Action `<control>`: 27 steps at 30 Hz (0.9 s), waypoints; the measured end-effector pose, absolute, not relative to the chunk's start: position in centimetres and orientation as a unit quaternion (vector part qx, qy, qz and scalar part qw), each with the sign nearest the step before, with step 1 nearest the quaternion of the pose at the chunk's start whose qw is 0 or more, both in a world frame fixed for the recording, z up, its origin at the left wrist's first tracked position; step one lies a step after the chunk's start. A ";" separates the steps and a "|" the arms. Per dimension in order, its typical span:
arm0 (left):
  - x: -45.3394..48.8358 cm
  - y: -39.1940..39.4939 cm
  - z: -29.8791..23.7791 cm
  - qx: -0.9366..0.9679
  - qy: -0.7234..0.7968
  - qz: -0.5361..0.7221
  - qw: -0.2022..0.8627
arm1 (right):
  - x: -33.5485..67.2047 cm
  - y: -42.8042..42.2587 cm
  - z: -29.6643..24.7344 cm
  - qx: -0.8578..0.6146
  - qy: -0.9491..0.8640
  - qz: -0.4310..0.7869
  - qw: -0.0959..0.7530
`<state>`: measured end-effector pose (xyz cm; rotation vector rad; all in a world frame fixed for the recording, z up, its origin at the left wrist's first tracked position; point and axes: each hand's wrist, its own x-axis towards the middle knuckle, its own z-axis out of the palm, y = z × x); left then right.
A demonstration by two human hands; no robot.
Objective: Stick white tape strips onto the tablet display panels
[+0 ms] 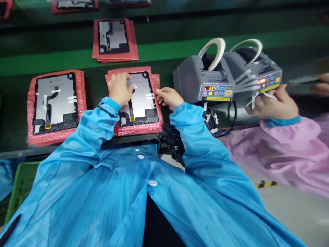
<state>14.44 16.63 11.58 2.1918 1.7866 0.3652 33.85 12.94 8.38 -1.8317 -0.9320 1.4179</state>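
Left hand (pixel 119 89) lies on top of the middle panel (pixel 144 103), on its upper left corner. Fingers are bent down onto the surface, pressing, not closed round anything (motion blur there, so no finer detail). Right hand (pixel 168 97) is at the panel's right edge, fingers curled together and touching the pink bubble wrap (pixel 154 125) under it. Can't tell if they pinch anything.

The panel sits back side up on that wrap, at the near edge of the green bench (pixel 167 51), directly in front of the blue coat (pixel 115 192). White tape strips and a black flex cable show on it.

A second panel (pixel 55 103) lies on its own wrap just to the left, and a third (pixel 113 36) farther back.

To the right are two grey tape dispensers, the near one (pixel 203 80) just beside the right hand, the far one (pixel 257 73) touching it, with white tape looping over both. A co-worker's hand (pixel 272 104), in a pink sleeve, is at the far dispenser's outlet.
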 end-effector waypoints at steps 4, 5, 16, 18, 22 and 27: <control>10.0 15.6 11.9 0.667 0.728 0.071 0.138 | 32.9 13.9 7.8 -0.736 -0.450 0.410 0.296; 9.5 15.2 11.7 0.659 0.734 0.040 0.159 | 32.7 14.1 7.6 -0.741 -0.477 0.374 0.289; 9.8 13.0 11.0 0.648 0.726 0.104 0.205 | 29.8 14.4 10.9 -0.609 -0.475 0.471 0.427; 8.0 12.7 13.3 0.632 0.728 0.153 0.218 | 28.0 14.9 13.3 -0.581 -0.489 0.457 0.462; 0.5 12.5 19.1 0.597 0.766 0.211 0.109 | 20.0 16.6 16.9 -0.536 -0.485 0.509 0.468; -8.8 12.8 19.4 0.561 0.820 0.107 0.037 | 9.3 18.4 15.1 -0.538 -0.556 0.523 0.357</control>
